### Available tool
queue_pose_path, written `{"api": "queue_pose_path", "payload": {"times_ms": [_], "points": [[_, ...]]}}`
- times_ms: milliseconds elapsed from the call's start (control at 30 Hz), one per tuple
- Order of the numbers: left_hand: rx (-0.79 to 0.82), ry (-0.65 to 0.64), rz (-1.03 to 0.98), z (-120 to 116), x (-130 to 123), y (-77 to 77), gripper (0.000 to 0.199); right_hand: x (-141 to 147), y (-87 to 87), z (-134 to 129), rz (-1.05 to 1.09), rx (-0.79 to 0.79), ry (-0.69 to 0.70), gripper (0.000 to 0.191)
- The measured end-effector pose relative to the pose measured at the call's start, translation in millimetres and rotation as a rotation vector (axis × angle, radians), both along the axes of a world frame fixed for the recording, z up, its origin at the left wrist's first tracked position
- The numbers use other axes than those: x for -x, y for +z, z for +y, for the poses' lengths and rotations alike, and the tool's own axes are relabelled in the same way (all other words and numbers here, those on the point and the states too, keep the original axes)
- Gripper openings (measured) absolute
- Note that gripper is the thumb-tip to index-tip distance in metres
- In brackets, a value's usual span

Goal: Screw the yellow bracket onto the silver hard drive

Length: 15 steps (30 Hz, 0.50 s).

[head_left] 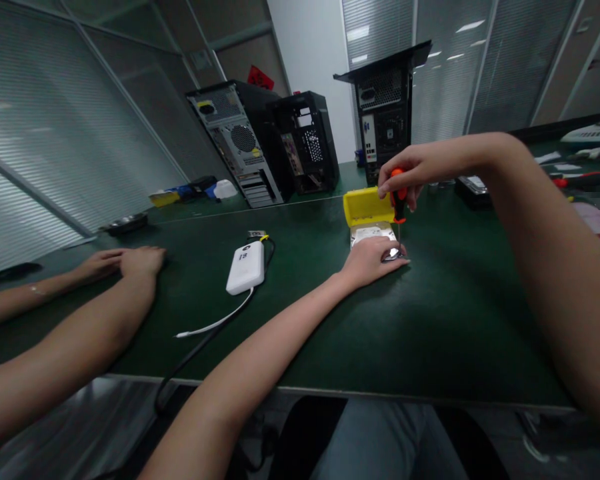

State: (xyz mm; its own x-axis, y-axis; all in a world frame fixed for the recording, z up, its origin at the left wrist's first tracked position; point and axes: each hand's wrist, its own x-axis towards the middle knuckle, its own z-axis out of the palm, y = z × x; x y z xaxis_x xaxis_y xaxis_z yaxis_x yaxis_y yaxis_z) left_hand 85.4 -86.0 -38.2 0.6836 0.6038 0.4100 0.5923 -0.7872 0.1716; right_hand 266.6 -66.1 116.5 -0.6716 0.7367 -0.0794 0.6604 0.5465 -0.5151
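Observation:
My right hand [405, 175] is closed around the handle of a red and black screwdriver [399, 200], which stands upright. Its shaft points down to the near right corner of a silver hard drive [373, 233]. Low on the drive, my left hand [373, 260] is wrapped over its near side, thumb and fingers pressed to it and hiding much of it. Right behind the drive sits an open yellow box [367, 206] with small bits inside.
A white power bank [246, 267] with cables lies left of centre. Computer cases [263, 147] stand at the back. Another person's hands [140, 260] rest on the green table [300, 347] at left. Red-handled pliers [585, 179] and a dark drive [473, 190] lie at right.

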Motion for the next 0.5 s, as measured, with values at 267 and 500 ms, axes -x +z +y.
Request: {"api": "queue_pose_path", "payload": {"times_ms": [267,500], "points": [[0.013,0.018,0.016,-1.7,-1.9,1.3,0.027,0.0,-3.7,5.0,0.02,-0.021,-0.015,0.042],[0.02,0.014,0.015,-0.9,-2.6,2.4,0.026,3.4,-4.3,3.8,0.04,-0.017,-0.032,0.046]]}}
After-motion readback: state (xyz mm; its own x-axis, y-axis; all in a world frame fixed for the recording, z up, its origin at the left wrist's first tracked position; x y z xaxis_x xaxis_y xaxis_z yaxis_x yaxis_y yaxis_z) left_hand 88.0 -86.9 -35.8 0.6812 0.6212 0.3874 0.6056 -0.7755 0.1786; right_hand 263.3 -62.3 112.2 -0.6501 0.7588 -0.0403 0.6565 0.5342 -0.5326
